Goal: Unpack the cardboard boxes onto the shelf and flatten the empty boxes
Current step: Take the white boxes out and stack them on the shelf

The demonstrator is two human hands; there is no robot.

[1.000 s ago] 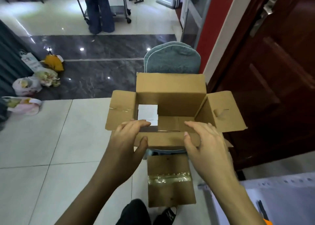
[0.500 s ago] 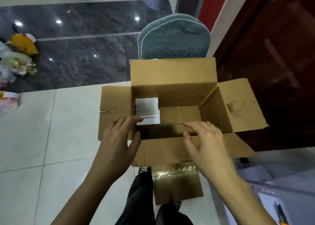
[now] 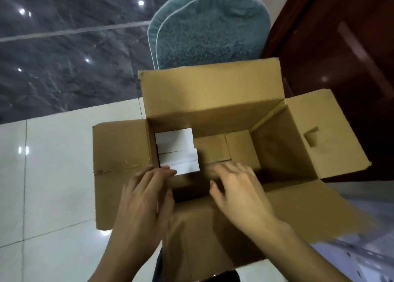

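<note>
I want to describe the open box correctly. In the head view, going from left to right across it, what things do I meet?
Left flap → white packets in the left part of the box → bare cardboard bottom → right inner wall → right flap.

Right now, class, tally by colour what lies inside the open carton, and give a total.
White boxes: 3, stacked at the left wall of the cardboard box
Brown boxes: 2, side by side
Total: 5
</note>
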